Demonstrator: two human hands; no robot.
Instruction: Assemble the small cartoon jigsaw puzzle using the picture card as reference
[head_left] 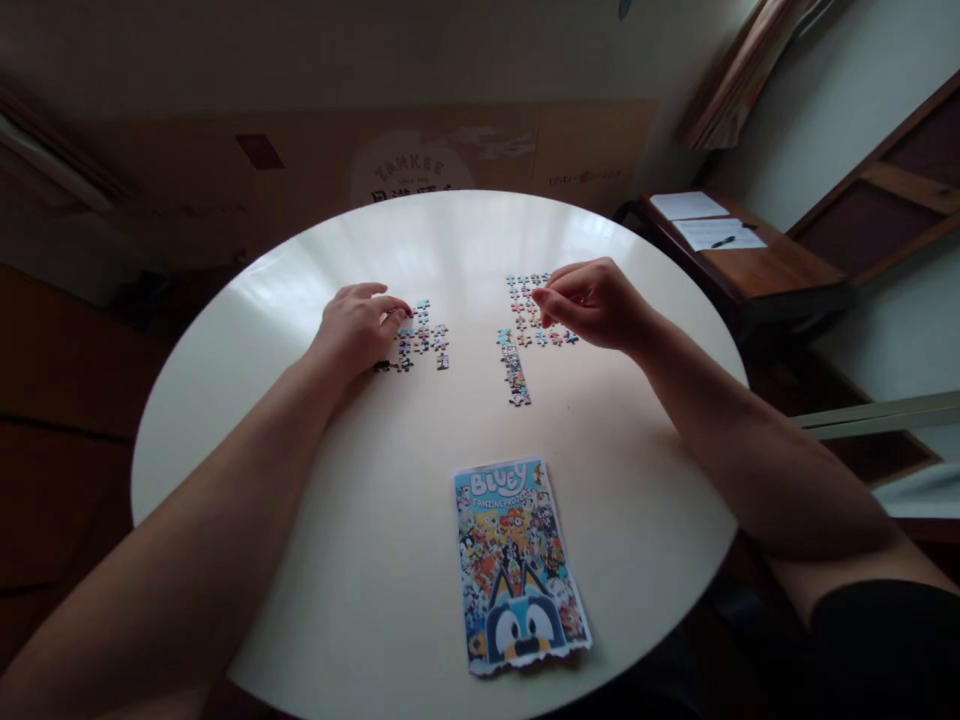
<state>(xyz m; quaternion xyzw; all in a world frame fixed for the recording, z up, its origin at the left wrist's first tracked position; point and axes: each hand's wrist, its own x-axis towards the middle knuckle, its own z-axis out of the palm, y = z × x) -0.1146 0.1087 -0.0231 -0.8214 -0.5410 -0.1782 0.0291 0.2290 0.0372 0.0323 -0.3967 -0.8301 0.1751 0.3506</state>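
Note:
My left hand [360, 325] is at the left group of loose jigsaw pieces [424, 340], its thumb and index finger closed around what looks like a small dark puzzle piece. Over the right group of loose pieces [521, 290], my right hand [589, 300] is held in a pinch; anything between its fingertips is too small to make out, and the hand covers part of that group. A narrow strip of joined puzzle pieces [516, 375] lies between the groups, nearer to me. Closer still is a colourful reference picture [521, 570] marked "Bluey", with a torn lower edge.
Everything lies on a round white table [375, 560]. Behind it, a large printed cardboard panel [585, 150] leans on the wall. At the right stands a wooden side table [780, 270] with papers [690, 206] and a pen [724, 242].

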